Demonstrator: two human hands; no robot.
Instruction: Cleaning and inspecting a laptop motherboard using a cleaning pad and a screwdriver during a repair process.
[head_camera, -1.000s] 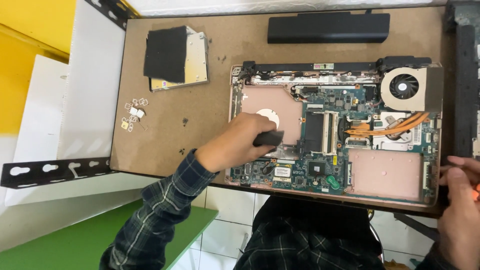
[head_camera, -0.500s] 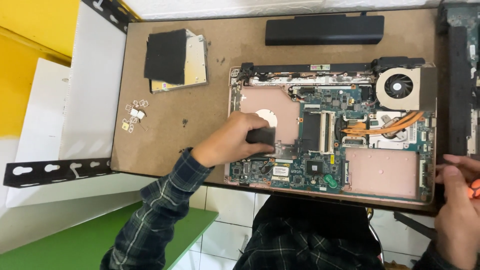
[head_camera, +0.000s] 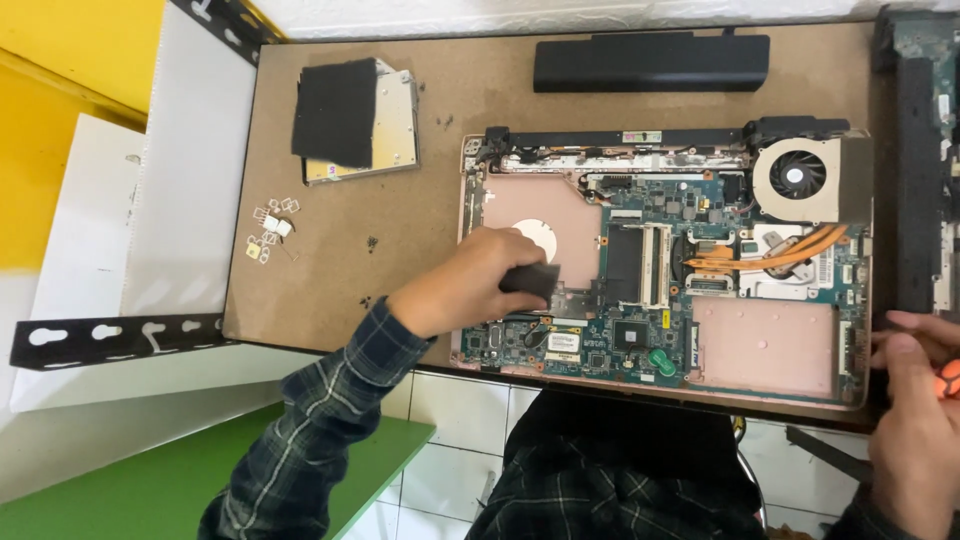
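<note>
An opened laptop base (head_camera: 770, 350) lies on a brown board (head_camera: 400, 260), its circuit board, copper heat pipes (head_camera: 770, 255) and fan (head_camera: 797, 178) exposed. My left hand (head_camera: 465, 285) rests over the laptop's left part, fingers closed on a small black block (head_camera: 530, 280). My right hand (head_camera: 915, 420) is at the lower right corner beside the laptop's edge, curled around something orange (head_camera: 950, 378), mostly hidden.
A long black battery (head_camera: 650, 62) lies at the back. A flat drive with a black pad on it (head_camera: 355, 120) sits at the back left. Small white and metal bits (head_camera: 270, 232) lie near the board's left edge. Another dark device (head_camera: 920, 170) stands at the right.
My left hand with the black block has stayed over the laptop's left part, shifting slightly. My right hand has moved little at the right edge.
</note>
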